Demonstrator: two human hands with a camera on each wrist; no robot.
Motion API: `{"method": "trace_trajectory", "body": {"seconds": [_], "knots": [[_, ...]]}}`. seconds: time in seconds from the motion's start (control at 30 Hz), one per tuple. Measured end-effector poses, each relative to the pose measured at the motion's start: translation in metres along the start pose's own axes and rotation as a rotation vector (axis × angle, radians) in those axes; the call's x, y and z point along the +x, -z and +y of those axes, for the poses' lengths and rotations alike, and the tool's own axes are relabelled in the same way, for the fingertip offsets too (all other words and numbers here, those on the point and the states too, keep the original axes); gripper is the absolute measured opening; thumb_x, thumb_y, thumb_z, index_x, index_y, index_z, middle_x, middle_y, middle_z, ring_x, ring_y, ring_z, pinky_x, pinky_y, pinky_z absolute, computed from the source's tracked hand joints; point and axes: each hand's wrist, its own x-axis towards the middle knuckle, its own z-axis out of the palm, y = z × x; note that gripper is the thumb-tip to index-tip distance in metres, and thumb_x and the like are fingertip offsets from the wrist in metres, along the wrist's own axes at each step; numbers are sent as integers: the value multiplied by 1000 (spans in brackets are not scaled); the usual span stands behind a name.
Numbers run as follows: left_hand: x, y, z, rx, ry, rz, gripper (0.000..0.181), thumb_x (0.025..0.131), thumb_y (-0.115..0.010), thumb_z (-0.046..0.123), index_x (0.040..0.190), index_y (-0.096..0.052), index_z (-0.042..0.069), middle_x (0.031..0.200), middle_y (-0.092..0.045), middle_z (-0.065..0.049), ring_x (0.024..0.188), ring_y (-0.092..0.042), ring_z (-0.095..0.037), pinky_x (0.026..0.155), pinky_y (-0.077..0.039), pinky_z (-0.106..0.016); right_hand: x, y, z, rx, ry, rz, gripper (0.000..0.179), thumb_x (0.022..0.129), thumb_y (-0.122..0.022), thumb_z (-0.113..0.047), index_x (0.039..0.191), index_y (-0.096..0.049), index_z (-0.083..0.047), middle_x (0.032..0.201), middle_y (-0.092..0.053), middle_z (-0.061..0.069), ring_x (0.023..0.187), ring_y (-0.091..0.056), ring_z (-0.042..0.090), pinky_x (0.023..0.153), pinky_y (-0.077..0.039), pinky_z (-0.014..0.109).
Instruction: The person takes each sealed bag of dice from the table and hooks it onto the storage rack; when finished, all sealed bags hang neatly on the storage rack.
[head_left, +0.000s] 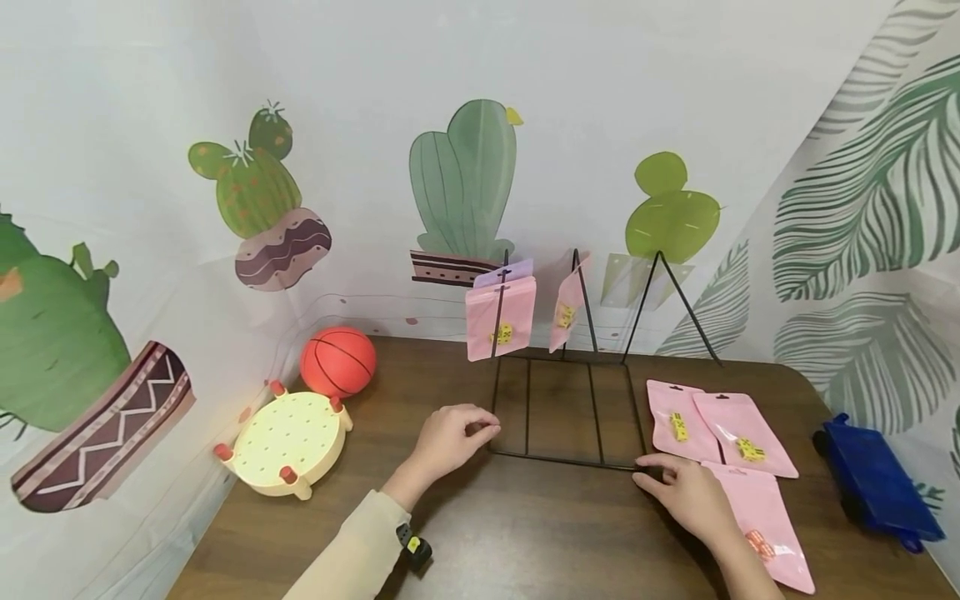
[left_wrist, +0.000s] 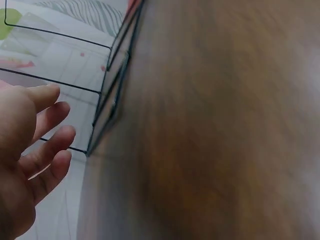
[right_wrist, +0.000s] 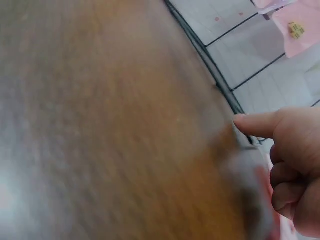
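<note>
A black wire display rack (head_left: pixel 528 408) stands on the table. Pink resealable pouches hang from its uprights: one (head_left: pixel 480 312) in front of a purple pouch (head_left: pixel 520 268), another (head_left: pixel 573 293) seen nearly edge-on; yellow dice show in the pink ones. My right hand (head_left: pixel 690 497) pinches the rack's front right corner between thumb and index finger; its other fingers are curled in the right wrist view. My left hand (head_left: pixel 452 439) hovers by the front left corner, fingers loosely bent, holding nothing. Beside the right hand lie pink pouches (head_left: pixel 759 427) with yellow dice and one (head_left: pixel 750 493) with orange-red dice.
On the left are a red ball (head_left: pixel 337 360) with black lines and a pale yellow perforated round piece (head_left: pixel 288 442) with red-tipped pegs. A blue wheeled toy piece (head_left: pixel 873 475) sits at the right edge. A cactus-print backdrop (head_left: pixel 585 100) rises behind the table (head_left: pixel 525 533).
</note>
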Motion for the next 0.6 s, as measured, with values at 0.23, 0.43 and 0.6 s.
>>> {"method": "trace_trajectory", "body": {"seconds": [0.23, 0.43, 0.6], "knots": [[-14, -8, -6, 49, 40, -85, 7, 95, -77, 37, 99, -80, 32, 89, -66, 25, 77, -59, 1, 69, -49, -27, -20, 33, 15, -40, 65, 198, 26, 84, -88, -30, 103, -78, -16, 67, -43, -11, 57, -37, 2, 53, -30, 28], [-16, -9, -9, 32, 23, -101, 6, 93, -80, 34, 98, -80, 30, 86, -66, 22, 75, -60, 0, 67, -49, -27, -43, 69, 39, -143, -102, 164, 43, 87, -84, -42, 113, -76, -9, 86, -62, 5, 76, -58, 20, 63, -45, 40], [-13, -10, -11, 51, 27, -154, 11, 91, -81, 37, 100, -80, 30, 84, -62, 22, 74, -59, 0, 66, -47, -27, -53, 85, 57, -193, -299, 23, 78, 89, -74, -62, 127, -63, 6, 118, -56, 37, 107, -53, 52, 83, -45, 70]]}}
